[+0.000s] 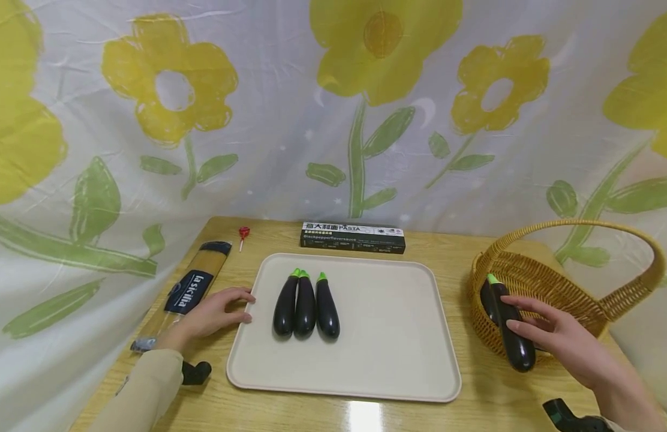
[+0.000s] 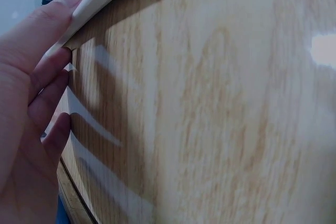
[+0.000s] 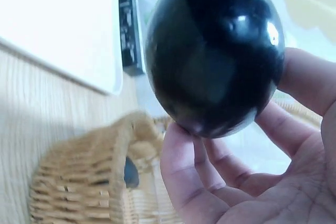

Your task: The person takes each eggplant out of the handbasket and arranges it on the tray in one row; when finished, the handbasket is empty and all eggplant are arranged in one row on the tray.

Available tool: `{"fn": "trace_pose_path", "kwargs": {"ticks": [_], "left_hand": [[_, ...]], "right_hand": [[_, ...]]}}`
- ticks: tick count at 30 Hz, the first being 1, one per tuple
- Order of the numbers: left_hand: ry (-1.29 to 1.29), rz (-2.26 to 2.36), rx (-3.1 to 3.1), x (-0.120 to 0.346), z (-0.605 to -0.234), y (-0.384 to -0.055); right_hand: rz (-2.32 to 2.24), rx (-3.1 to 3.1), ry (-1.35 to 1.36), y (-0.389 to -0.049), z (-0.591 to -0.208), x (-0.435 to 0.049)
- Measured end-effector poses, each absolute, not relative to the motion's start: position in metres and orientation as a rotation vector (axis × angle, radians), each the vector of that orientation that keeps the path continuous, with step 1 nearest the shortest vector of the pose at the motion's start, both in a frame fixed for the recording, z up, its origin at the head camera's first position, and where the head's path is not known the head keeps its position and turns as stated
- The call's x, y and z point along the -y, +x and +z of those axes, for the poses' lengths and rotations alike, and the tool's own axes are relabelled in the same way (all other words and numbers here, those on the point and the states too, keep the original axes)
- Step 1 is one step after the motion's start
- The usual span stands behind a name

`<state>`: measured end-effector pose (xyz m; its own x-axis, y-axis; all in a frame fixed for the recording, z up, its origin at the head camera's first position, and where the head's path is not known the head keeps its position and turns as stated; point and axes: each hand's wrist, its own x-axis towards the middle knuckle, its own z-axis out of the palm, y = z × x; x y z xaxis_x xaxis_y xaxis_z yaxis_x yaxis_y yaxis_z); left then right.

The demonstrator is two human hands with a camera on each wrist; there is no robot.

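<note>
My right hand (image 1: 560, 336) holds a dark eggplant (image 1: 508, 327) with a green stem end, between thumb and fingers over the near-left rim of the wicker basket (image 1: 630, 294). In the right wrist view, the held eggplant's (image 3: 215, 56) glossy round end fills the upper middle. Another eggplant (image 1: 487, 300) shows inside the basket, partly hidden behind the held one. My left hand (image 1: 212, 315) rests at the left edge of the beige tray (image 1: 387, 360), fingertips and thumb right at its rim. Three eggplants (image 1: 304, 309) lie side by side on the tray's left half, green ends pointing away.
A black pasta box (image 1: 352, 239) lies behind the tray. To the left are a pack of spaghetti (image 1: 195, 282), partly behind my left arm, and a red lollipop (image 1: 244, 231). A flower-printed curtain (image 1: 269, 150) hangs along the back of the wooden table (image 1: 290, 414). The basket's tall handle arches up.
</note>
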<state>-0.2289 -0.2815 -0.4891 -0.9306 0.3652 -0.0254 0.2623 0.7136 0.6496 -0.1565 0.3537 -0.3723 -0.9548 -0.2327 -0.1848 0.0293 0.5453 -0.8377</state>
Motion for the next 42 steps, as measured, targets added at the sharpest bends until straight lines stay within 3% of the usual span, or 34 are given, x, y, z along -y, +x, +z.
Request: {"fn": "trace_pose_path", "kwargs": {"ticks": [16,42], "left_hand": [[0.514,1.029,-2.761,0.283,-0.489,-0.227],[0.525,1.016,-2.778,0.284,-0.495,-0.233]], "right_hand": [[-1.364,-2.45,-0.333,-0.158,-0.378,-0.295],[-1.291,-2.473,-0.42,-0.232,-0.435,-0.195]]}}
